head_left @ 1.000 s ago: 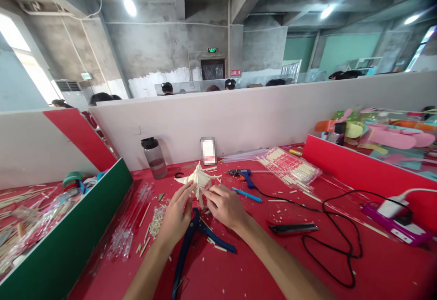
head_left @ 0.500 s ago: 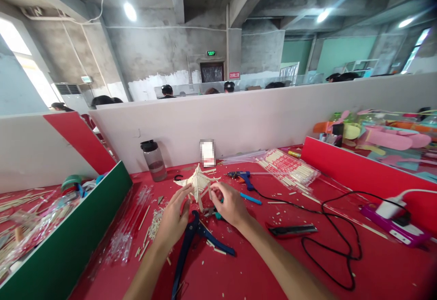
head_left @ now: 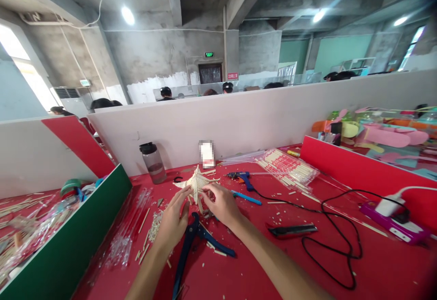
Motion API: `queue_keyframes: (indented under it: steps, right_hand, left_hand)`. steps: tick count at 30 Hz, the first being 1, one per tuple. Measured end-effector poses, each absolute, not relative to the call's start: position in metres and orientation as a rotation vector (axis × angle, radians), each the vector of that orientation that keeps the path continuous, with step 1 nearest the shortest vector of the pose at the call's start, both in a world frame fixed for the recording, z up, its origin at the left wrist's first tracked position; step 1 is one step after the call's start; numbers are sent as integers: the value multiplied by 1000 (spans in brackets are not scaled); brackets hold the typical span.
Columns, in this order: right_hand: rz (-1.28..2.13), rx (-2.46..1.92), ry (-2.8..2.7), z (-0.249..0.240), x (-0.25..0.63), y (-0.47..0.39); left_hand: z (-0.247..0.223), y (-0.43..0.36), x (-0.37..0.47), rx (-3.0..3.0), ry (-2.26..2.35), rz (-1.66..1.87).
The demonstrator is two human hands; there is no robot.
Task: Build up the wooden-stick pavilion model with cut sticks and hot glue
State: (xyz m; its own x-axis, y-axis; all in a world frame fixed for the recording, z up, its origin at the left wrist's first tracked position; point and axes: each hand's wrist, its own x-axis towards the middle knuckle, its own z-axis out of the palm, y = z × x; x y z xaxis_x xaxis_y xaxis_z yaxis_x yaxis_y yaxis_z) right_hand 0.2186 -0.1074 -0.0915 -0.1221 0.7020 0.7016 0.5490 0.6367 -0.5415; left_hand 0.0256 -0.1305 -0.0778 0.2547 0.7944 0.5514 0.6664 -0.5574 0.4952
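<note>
A red worktable (head_left: 273,272) strewn with stick scraps (head_left: 155,225) fills the foreground of a concrete-walled hall under 3 bright ceiling lights (head_left: 319,15), where a green-lit sign (head_left: 209,54) glows above a dark door (head_left: 210,73) and heads of people (head_left: 227,87) show over a white partition (head_left: 239,118). At the far side, a translucent bottle (head_left: 151,160) with a black lid (head_left: 148,147) stands near the partition, liquid (head_left: 156,171) in its lower part; to the right, a clear plastic bag (head_left: 312,177) holds a batch of pale sticks (head_left: 285,163). In the middle, a pale stick model (head_left: 196,184) with a pointed top sits on the worktable, the person's left hand (head_left: 175,211) along its left side, thumb apart from the fingers, the right hand (head_left: 221,205) at its right side, thumb and fingertips drawn close together, though whether they pinch a piece cannot be told; a blue-handled cutter (head_left: 194,228) lies just in front
</note>
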Motion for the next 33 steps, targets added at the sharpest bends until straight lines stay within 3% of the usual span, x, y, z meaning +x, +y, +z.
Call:
queue_keyframes:
  steps: [33]
  right_hand:
    - [177, -1033, -1758, -82, 211, -108]
  left_hand:
    - [-78, -130, 23, 2359, 1367, 1179]
